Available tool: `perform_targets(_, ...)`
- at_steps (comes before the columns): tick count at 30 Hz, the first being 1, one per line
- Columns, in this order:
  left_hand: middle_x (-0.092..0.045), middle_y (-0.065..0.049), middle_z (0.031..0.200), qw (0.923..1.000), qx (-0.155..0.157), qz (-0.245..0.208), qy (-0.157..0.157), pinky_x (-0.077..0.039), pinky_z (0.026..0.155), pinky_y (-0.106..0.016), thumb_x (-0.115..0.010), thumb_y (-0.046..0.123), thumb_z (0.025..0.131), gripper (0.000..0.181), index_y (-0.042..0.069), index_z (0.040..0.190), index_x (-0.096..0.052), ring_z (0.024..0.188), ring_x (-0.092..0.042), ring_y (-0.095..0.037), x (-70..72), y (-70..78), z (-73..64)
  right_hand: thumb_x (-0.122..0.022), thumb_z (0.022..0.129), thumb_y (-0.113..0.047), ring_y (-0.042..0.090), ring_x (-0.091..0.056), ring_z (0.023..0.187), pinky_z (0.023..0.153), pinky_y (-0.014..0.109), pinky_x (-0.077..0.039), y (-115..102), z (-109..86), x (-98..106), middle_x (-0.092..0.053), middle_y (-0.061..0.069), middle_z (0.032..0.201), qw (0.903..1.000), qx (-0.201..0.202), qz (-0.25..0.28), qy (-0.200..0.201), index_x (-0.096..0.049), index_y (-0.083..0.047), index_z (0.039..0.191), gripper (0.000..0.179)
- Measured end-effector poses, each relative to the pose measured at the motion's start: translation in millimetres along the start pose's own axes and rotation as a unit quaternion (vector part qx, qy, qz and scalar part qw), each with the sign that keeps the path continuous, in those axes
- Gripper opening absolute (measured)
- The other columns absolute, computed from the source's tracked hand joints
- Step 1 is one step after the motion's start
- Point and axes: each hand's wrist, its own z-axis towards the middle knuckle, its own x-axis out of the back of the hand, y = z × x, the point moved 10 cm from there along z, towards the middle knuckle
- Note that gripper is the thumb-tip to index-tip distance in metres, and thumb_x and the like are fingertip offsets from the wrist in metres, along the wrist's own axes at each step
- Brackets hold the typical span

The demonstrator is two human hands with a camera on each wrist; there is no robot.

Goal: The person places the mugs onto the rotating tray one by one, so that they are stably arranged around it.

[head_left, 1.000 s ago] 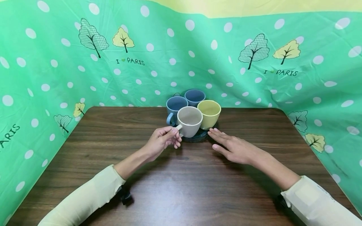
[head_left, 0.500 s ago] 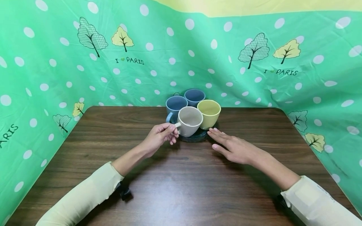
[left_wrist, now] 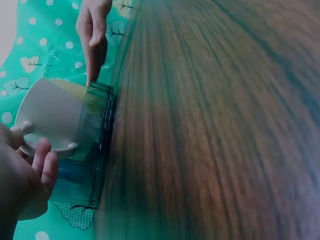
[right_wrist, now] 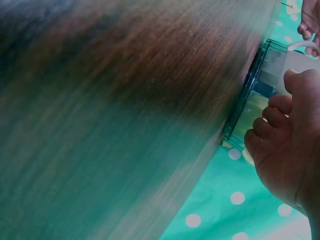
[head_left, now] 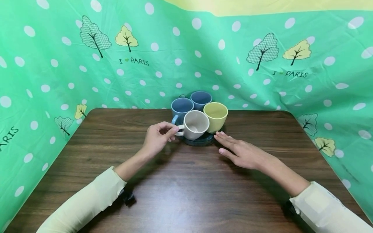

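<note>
My left hand [head_left: 158, 136] pinches the handle of a pale grey-white mug [head_left: 196, 126], which leans toward me at the front of a clustered group. Behind it on the left stands a blue mug [head_left: 181, 106] with its handle toward me. Another blue mug [head_left: 201, 98] is at the back, and a yellow mug [head_left: 215, 115] is on the right. Beneath them lies a dark, see-through glass dish [head_left: 198, 142]; its rim [left_wrist: 102, 90] also shows in the left wrist view. My right hand [head_left: 244, 153] has straight fingers, their tips at the dish's right edge beside the yellow mug.
The mugs stand near the back edge of a dark wood-grain table [head_left: 180, 187]. A green dotted cloth [head_left: 157, 74] with printed trees hangs close behind and on both sides. A black wrist camera [head_left: 128, 197] sits under the left sleeve.
My left hand has shifted slightly left and up along the grey-white mug's handle, showing more of the handle. That mug tilts more toward me. My right hand stays where it was.
</note>
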Motion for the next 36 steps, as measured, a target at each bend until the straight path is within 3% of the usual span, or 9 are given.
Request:
perform_targets(3, -0.077, -0.022, 0.082, 0.9984, -0.018, 0.033, 0.042, -0.054, 0.058, -0.019, -0.085, 0.018, 0.104, 0.016, 0.003, 0.108, -0.085, 0.067, -0.069, -0.013, 10.0, 2.3, -0.7, -0.05, 0.122, -0.038, 0.042, -0.032, 0.172, 0.134, 0.069, -0.037, 0.8, -0.9, 0.1, -0.036, 0.015, 0.184, 1.0, -0.002, 0.0, 0.0, -0.038, -0.01, 0.176, 0.062)
perform_targets(10, -0.081, -0.014, 0.082, 0.9924, -0.034, 0.066, 0.098, -0.05, 0.057, -0.017, -0.09, 0.023, 0.1, 0.017, 0.008, 0.104, -0.084, 0.069, -0.076, -0.028, 24.7, 3.6, -0.6, -0.05, 0.122, -0.038, 0.042, -0.032, 0.172, 0.134, 0.069, -0.038, -0.4, -1.7, 0.7, -0.035, 0.014, 0.184, 1.0, -0.002, 0.002, -0.001, -0.038, -0.01, 0.177, 0.062)
perform_targets(12, -0.08, -0.013, 0.083, 0.9928, -0.032, 0.065, 0.095, -0.051, 0.057, -0.017, -0.09, 0.024, 0.1, 0.017, 0.009, 0.104, -0.083, 0.072, -0.077, -0.036, 25.5, 2.3, 0.6, -0.05, 0.122, -0.038, 0.042, -0.032, 0.172, 0.134, 0.069, -0.037, -0.5, -2.2, 0.5, -0.035, 0.015, 0.184, 1.0, -0.003, 0.004, -0.002, -0.038, -0.01, 0.177, 0.062)
perform_targets(16, -0.081, -0.016, 0.088, 0.9948, -0.021, 0.069, 0.071, -0.053, 0.059, -0.018, -0.087, 0.027, 0.103, 0.018, 0.01, 0.107, -0.082, 0.073, -0.077, -0.036, 22.5, -3.1, 2.8, -0.05, 0.122, -0.038, 0.041, -0.032, 0.172, 0.134, 0.069, -0.037, -0.2, -3.5, 0.5, -0.034, 0.013, 0.185, 1.0, -0.005, 0.006, -0.003, -0.037, -0.011, 0.177, 0.063)
perform_targets(22, -0.081, -0.017, 0.088, 0.9938, -0.011, 0.097, 0.055, -0.053, 0.06, -0.019, -0.084, 0.031, 0.105, 0.022, 0.009, 0.109, -0.082, 0.069, -0.074, -0.016, 17.3, -5.9, 4.5, -0.05, 0.122, -0.037, 0.042, -0.032, 0.172, 0.134, 0.069, -0.038, -1.2, -4.1, 1.5, -0.034, 0.014, 0.185, 1.0, -0.004, 0.004, 0.0, -0.037, -0.01, 0.177, 0.063)
perform_targets(27, -0.082, -0.018, 0.088, 0.9939, -0.011, 0.094, 0.056, -0.053, 0.06, -0.018, -0.085, 0.031, 0.105, 0.023, 0.008, 0.107, -0.081, 0.068, -0.073, -0.011, 15.4, -5.6, 5.3, -0.051, 0.122, -0.037, 0.042, -0.032, 0.172, 0.134, 0.068, -0.038, -2.8, -3.1, 0.5, -0.034, 0.014, 0.185, 1.0, -0.003, 0.004, 0.001, -0.037, -0.01, 0.177, 0.063)
perform_targets(36, -0.079, -0.025, 0.093, 0.9948, 0.01, 0.067, 0.075, -0.056, 0.056, -0.019, -0.087, 0.034, 0.103, 0.028, 0.007, 0.103, -0.079, 0.067, -0.074, -0.012, 25.6, -16.3, -1.0, -0.049, 0.122, -0.038, 0.042, -0.031, 0.172, 0.134, 0.068, -0.038, -3.6, -0.3, 0.8, -0.034, 0.013, 0.185, 0.9999, -0.005, -0.001, -0.009, -0.037, -0.011, 0.177, 0.063)
